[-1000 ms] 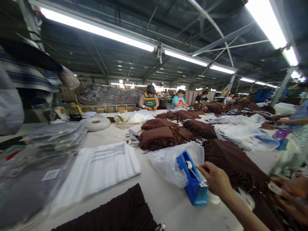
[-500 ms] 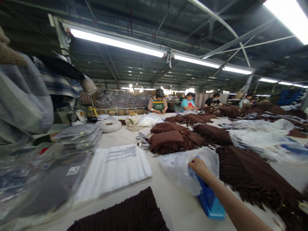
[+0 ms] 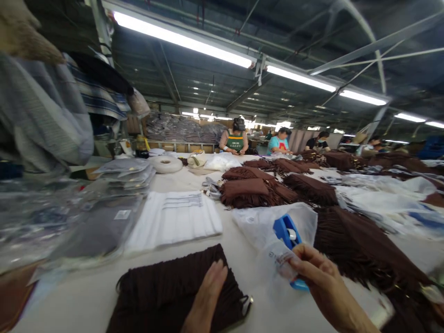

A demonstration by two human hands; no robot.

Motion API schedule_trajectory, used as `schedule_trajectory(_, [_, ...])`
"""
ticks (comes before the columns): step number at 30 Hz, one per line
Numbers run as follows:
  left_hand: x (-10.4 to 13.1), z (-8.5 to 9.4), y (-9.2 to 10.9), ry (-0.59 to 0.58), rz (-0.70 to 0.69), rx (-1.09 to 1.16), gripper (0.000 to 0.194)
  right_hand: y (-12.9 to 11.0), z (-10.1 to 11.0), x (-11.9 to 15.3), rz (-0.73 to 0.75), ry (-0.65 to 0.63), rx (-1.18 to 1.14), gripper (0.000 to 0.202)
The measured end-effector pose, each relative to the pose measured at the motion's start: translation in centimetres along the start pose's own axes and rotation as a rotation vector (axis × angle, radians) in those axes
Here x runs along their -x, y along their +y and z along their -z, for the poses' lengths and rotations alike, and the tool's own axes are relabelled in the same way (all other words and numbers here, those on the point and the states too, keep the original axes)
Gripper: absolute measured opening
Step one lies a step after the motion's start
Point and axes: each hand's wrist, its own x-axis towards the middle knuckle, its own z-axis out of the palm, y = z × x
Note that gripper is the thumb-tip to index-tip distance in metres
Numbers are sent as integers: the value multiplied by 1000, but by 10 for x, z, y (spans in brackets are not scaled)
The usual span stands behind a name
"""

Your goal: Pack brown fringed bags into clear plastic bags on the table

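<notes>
Head view: the left hand is spreading flat over the brown cloth, fingers together. Nearest the wearer on the table, the cloth is apparently running its long axis left to right, slanting away rightward. The right hand is pinching a clear bag before the dispenser.
</notes>
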Motion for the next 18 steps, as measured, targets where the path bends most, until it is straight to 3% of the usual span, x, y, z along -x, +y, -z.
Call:
schedule_trajectory(2, [-22, -6, 20, -36, 332, 311, 87, 10, -23, 13, -47, -87, -112, 29])
schedule_trajectory(4, [-36, -8, 27, -106, 691, 651, 50, 21, -43, 23, -113, -159, -250, 27])
schedule_trajectory(6, [-37, -4, 25, -144, 915, 841, 26, 32, -58, 30, -188, -237, -414, 28])
schedule_trajectory(9, [-17, 13, 15, -227, 1003, 823, 23, 49, -77, 35, -373, -374, -585, 26])
schedule_trajectory(12, [6, 37, 6, -346, 1065, 701, 21, 64, -97, 35, -506, -471, -611, 52])
schedule_trajectory(14, [15, 53, 1, -387, 1104, 618, 23, 70, -110, 34, -509, -514, -608, 60])
schedule_trajectory(16, [19, 68, -4, -373, 1138, 588, 27, 71, -121, 31, -495, -514, -622, 55])
schedule_trajectory(18, [19, 80, -10, -278, 1160, 658, 32, 67, -129, 26, -488, -478, -637, 50])
